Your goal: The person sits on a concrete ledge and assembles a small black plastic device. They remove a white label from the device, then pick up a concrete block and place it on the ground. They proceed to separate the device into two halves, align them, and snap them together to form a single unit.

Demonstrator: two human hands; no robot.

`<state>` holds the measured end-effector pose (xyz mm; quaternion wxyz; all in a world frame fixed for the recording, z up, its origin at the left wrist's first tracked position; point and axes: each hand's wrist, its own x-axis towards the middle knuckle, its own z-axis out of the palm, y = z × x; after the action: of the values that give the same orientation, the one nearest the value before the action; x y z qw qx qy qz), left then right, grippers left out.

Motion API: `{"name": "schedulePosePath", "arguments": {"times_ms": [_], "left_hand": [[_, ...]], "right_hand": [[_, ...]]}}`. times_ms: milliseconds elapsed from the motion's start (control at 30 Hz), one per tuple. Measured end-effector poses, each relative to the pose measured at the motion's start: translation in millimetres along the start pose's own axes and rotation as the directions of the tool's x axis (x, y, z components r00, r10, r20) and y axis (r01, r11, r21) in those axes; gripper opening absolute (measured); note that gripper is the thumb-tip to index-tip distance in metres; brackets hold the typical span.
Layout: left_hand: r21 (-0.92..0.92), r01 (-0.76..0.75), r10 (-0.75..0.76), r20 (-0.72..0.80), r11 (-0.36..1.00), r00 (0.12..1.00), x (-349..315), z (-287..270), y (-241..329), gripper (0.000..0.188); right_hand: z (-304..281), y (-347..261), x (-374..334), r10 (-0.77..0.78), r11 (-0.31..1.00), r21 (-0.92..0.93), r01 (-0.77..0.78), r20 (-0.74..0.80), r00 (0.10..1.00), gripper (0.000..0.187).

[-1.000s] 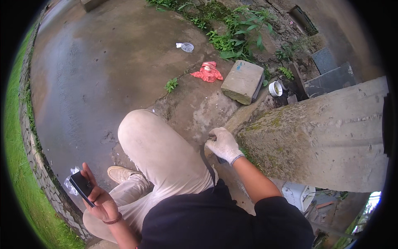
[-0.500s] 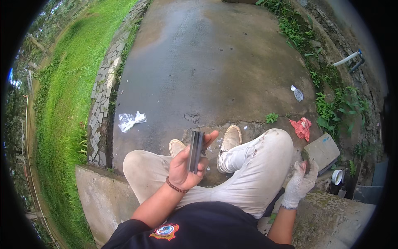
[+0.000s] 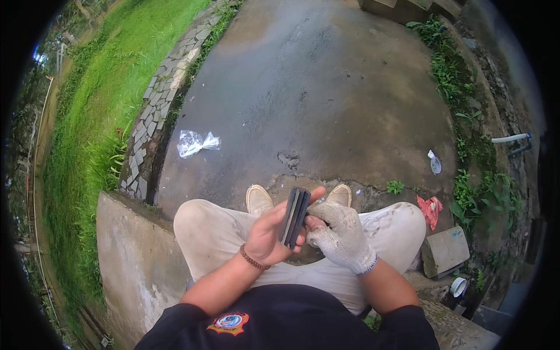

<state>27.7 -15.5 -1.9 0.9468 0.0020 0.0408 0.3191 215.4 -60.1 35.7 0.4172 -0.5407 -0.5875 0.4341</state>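
A dark grey block with lengthwise grooves (image 3: 294, 217) stands nearly upright between my thighs. My bare left hand (image 3: 269, 238), a beaded bracelet at its wrist, is closed round it, thumb along the near side. My right hand (image 3: 344, 236) wears a whitish knit glove with bare fingertips showing. Its fingers are bent and pressed together against the block's right side, next to my left fingertips. What those fingers pinch, if anything, is hidden.
A clear plastic bag (image 3: 197, 143) lies on the wet concrete ahead at left. To my right are a red crumpled cloth (image 3: 430, 211), a grey block (image 3: 445, 251), a white round cap (image 3: 458, 286) and a small clear plastic item (image 3: 434, 163). A low concrete wall (image 3: 137, 251) stands at left.
My gloved right hand has come from beside the grey block at right over to the grooved block. My left hand still grips the grooved block, now tilted slightly rightward. The view has shifted.
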Motion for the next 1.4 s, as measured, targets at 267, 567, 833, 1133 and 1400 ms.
{"name": "schedulePosePath", "arguments": {"times_ms": [267,567,833,1133,1400], "left_hand": [[-0.011,-0.032,0.031,-0.045,0.999,0.999,2,3,4,0.057],[0.015,-0.048,0.049,-0.063,0.999,0.997,3,1,5,0.055],[0.032,-0.051,0.053,-0.052,0.998,0.997,5,-3,3,0.055],[0.036,0.031,-0.028,-0.086,0.999,0.996,4,3,-2,0.066],[0.025,0.094,-0.094,-0.014,0.995,0.996,1,2,-2,0.069]], "right_hand": [[3,2,3,-0.395,0.888,-0.303,0.346,-0.116,0.911,0.024],[-1,-1,2,-0.260,0.911,-0.344,0.228,-0.047,0.965,0.036],[-2,-2,3,-0.382,0.855,-0.403,0.326,-0.065,0.922,0.044],[-1,5,2,-0.442,0.765,-0.512,0.390,0.023,0.897,0.039],[7,9,-3,-0.317,0.825,-0.478,0.301,0.049,0.947,0.027]]}}
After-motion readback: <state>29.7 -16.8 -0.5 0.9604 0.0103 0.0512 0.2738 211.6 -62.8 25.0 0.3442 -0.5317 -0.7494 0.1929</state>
